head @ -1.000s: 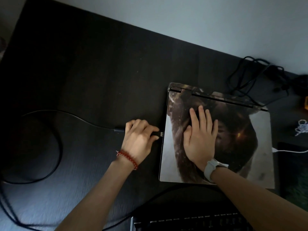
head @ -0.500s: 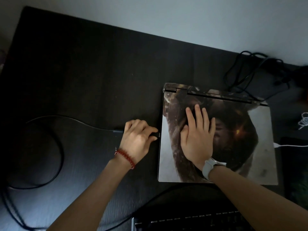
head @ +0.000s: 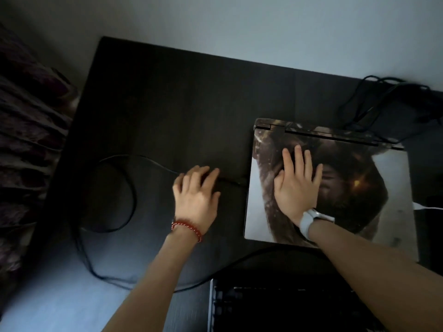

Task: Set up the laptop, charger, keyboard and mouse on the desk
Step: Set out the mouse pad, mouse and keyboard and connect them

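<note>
The closed laptop is lying flat on the dark desk, sitting at about three o'clock from the desk's middle, its lid covered by a brown and pale printed skin. The right hand is resting palm down on the lid's left half, fingers spread and pointing toward twelve o'clock, gripping nothing; a white watch is sitting on that wrist. The left hand is hovering over the desk at nine o'clock from the laptop, fingers loosely curled over the black charger cable; it is blurred, so whether it is actually pinching the cable cannot be told. A red bead bracelet is circling that wrist. The cable is running from under the left hand toward three o'clock, its plug end sitting right at the laptop's left edge, while the rest is looping away toward nine o'clock. The dark keyboard is lying at six o'clock from the laptop, near the desk's front edge. A tangle of black cords is sitting at twelve o'clock from the laptop, and a white cable is reaching its right edge
</note>
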Motion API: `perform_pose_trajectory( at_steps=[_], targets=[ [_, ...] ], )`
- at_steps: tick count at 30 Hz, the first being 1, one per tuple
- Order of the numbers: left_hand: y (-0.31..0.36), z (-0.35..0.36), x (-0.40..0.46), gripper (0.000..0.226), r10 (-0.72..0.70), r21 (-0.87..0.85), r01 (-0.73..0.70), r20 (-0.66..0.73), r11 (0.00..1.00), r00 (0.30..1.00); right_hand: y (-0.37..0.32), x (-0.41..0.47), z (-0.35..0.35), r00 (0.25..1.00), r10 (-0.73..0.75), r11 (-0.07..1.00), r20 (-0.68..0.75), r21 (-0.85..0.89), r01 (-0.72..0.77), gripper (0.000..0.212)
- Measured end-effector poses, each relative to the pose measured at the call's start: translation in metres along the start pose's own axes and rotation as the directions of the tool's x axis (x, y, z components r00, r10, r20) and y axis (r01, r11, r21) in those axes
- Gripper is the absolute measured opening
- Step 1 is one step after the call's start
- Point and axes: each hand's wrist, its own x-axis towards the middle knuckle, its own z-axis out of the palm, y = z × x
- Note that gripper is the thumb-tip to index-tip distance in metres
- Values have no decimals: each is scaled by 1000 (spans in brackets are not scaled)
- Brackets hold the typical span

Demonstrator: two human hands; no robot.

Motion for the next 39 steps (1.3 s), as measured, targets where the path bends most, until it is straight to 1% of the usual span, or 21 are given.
perform_pose_trajectory(
  at_steps=[2,4,5,6,8,9,10,11,13,15,17,19,22,23,25,27,29,32,34,36,39],
  targets=[
    [-21,-18,-23,54,-238,48,240,-39,970,971,-15,-7,-9,997,-32,999,65,32,30,57],
    [-43,-37,-47,60,-510,71,513,-54,856,858,-40,-30,-18,953,-301,951,24,84,299,55],
    [-54,-45,-60,65,-631,66,634,-67,770,773,-54,-47,-21,869,-495,862,-11,119,492,52],
    [-65,-55,-75,70,-729,49,733,-85,678,680,-67,-67,-22,733,-679,720,-49,149,677,48],
    [-86,-66,-101,75,-864,-32,864,-57,502,500,-93,-106,-18,377,-926,368,-15,187,911,43],
    [-96,-70,-113,76,-905,-99,901,-5,423,425,-108,-123,-17,205,-973,224,103,224,949,43],
    [-103,-73,-122,76,-920,-154,914,64,374,387,-122,-136,-16,66,-960,137,273,249,959,45],
    [-107,-72,-128,74,-910,-175,912,122,372,395,-133,-144,-12,-10,-902,94,431,221,971,48],
    [-108,-71,-131,66,-860,-208,870,168,447,482,-149,-146,-5,-58,-829,-1,557,102,995,53],
    [-105,-74,-123,58,-783,-298,790,177,535,597,-154,-134,-1,-42,-827,-45,560,8,999,58],
    [-102,-80,-106,54,-712,-411,717,201,563,673,-150,-114,-3,53,-851,29,522,-54,998,59],
    [-99,-87,-83,54,-659,-537,659,231,527,716,-143,-88,-8,244,-848,214,471,-117,970,60],
    [-98,-91,-52,54,-614,-661,575,213,483,760,-136,-42,-17,556,-710,545,433,-162,823,57],
    [-96,-89,-44,54,-593,-658,557,203,507,779,-136,-28,-18,619,-655,625,433,-151,766,56],
    [-91,-80,-36,56,-529,-595,540,217,595,821,-139,-10,-20,693,-582,746,426,-60,663,53],
    [-84,-66,-33,60,-462,-474,521,245,709,852,-143,-1,-19,725,-564,806,395,71,588,50],
    [-81,-53,-32,62,-429,-318,499,265,806,863,-144,-3,-19,699,-623,776,351,166,608,47],
    [-83,-43,-26,63,-424,-119,476,308,871,852,-133,-23,-18,552,-772,610,316,123,783,52],
    [-85,-41,-16,64,-428,-37,465,331,884,841,-119,-38,-14,494,-811,541,312,81,837,58],
    [-83,-39,-1,67,-441,17,467,358,884,823,-103,-46,-7,512,-812,535,279,6,845,63],
    [-78,-39,13,75,-471,159,446,389,881,791,-83,-50,-4,567,-753,588,333,-44,807,58]
  ],
)
